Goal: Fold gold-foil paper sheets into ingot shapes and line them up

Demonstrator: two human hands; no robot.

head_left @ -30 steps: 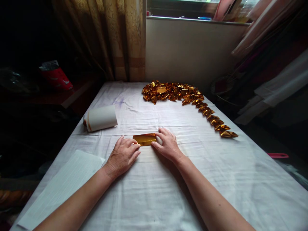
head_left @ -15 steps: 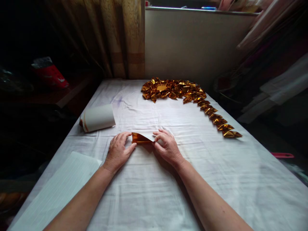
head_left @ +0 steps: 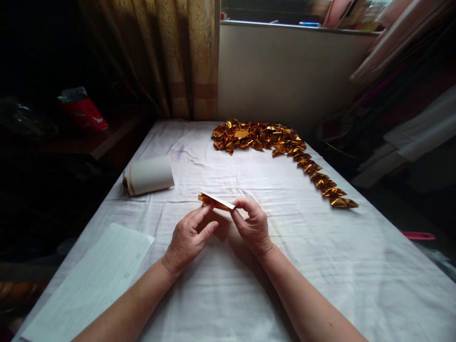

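A small folded piece of gold foil paper (head_left: 218, 202) with a white edge along its top is held above the cloth, tilted down to the right. My right hand (head_left: 252, 225) pinches its right end between thumb and fingers. My left hand (head_left: 192, 235) is open, thumb apart, with its fingertips touching the paper's underside near the left end. Farther back lies a heap of folded gold foil pieces (head_left: 249, 135), and a row of the same pieces (head_left: 320, 182) trails from it toward the right edge.
A white roll (head_left: 151, 175) with a brownish end lies at the left. Lined sheets of paper (head_left: 103, 266) rest near the left front edge of the cloth-covered table (head_left: 320, 285). A curtain (head_left: 178, 61) and a pale wall (head_left: 285, 71) stand behind; a red packet (head_left: 85, 111) sits beyond the left edge.
The foil paper has turned, so a white edge now faces up. My left hand has shifted right and its thumb has come off the paper. The view has moved slightly.
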